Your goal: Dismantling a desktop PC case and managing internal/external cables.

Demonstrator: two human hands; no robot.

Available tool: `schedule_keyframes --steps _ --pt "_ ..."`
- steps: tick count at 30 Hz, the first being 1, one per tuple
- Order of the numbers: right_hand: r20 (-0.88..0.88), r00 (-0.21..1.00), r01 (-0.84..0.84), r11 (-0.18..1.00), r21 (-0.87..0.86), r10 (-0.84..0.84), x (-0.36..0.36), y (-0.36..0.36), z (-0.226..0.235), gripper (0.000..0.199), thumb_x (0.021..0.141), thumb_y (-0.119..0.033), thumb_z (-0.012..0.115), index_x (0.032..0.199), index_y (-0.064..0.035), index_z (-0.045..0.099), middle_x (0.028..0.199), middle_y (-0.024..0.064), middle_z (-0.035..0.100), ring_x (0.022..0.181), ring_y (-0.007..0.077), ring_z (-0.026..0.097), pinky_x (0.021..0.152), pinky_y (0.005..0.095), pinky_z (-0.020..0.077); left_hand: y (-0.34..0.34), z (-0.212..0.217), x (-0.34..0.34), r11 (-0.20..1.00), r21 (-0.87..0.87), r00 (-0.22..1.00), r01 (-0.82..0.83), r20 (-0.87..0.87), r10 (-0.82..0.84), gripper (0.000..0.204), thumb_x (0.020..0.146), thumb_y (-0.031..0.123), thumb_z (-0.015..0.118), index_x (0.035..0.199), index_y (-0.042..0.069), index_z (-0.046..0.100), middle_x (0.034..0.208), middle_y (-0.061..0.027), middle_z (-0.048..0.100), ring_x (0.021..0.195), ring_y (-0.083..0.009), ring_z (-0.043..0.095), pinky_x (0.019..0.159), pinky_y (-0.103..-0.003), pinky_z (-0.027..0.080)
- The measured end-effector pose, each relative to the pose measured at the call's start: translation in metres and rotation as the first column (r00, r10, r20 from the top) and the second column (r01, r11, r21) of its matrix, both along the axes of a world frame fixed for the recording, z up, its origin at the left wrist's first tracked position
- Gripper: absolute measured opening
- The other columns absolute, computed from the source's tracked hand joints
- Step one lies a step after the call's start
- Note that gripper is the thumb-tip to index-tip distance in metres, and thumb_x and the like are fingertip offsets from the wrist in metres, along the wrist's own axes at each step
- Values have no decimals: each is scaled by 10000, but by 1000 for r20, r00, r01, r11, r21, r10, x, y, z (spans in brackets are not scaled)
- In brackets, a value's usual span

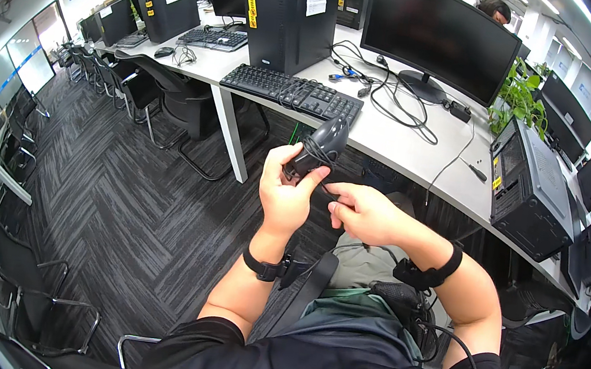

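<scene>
My left hand [285, 196] is closed around a black computer mouse [331, 137], held up in front of the desk's near edge with its rounded end pointing up. Several turns of the thin black mouse cable [316, 152] are wound around the mouse's body. Just to the right and slightly lower, my right hand [367, 214] pinches a length of that cable between thumb and fingertips. Beyond the mouse lies a black keyboard [267, 85] on the desk, its own cable bunched on top of the keys.
On the white desk [418, 149] stand a black computer tower [285, 25] and a monitor [442, 40], with loose black cables [401, 109] between them. Another tower [531, 188] sits at the right, beside a green plant [520, 98]. Black chairs [181, 93] line the desk's left part.
</scene>
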State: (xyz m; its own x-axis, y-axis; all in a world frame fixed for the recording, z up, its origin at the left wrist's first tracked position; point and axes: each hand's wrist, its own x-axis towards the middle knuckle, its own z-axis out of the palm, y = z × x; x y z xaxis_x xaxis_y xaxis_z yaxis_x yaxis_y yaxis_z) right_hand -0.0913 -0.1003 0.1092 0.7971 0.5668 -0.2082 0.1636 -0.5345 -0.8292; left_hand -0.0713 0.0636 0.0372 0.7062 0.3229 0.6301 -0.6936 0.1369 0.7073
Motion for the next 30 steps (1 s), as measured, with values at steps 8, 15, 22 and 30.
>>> schedule_keyframes --steps 8,15,22,30 --pt "215 976 -25 977 210 -21 -4 -29 51 142 922 -82 612 1027 5 652 754 70 678 693 129 640 627 286 498 25 0 -19 863 390 946 321 -171 -275 475 719 -105 773 1146 0 592 1129 -80 579 1016 -155 600 849 -284 517" --pt "269 955 -244 836 491 121 23 -26 31 86 912 -76 680 963 -7 668 813 0 646 731 39 562 640 204 463 23 -2 -18 441 -196 468 876 125 -875 589 678 45 877 1180 23 570 1208 -123 609 1103 -200 613 952 -333 508" --pt "3 979 160 770 618 -206 19 -4 -13 197 943 19 536 1118 0 622 983 56 673 855 112 633 751 255 529 -4 -1 -5 780 -313 831 541 60 -553 501 809 -31 752 1222 -1 470 1115 -137 638 970 -188 661 856 -352 564" --pt "-310 931 360 613 703 -191 48 -31 -36 383 935 -150 658 1263 17 553 1185 79 623 1096 164 599 930 350 521 -30 -5 12 968 -124 944 219 -224 -242 437 831 40 766 1165 22 484 1035 -50 609 897 -95 584 800 -245 499"
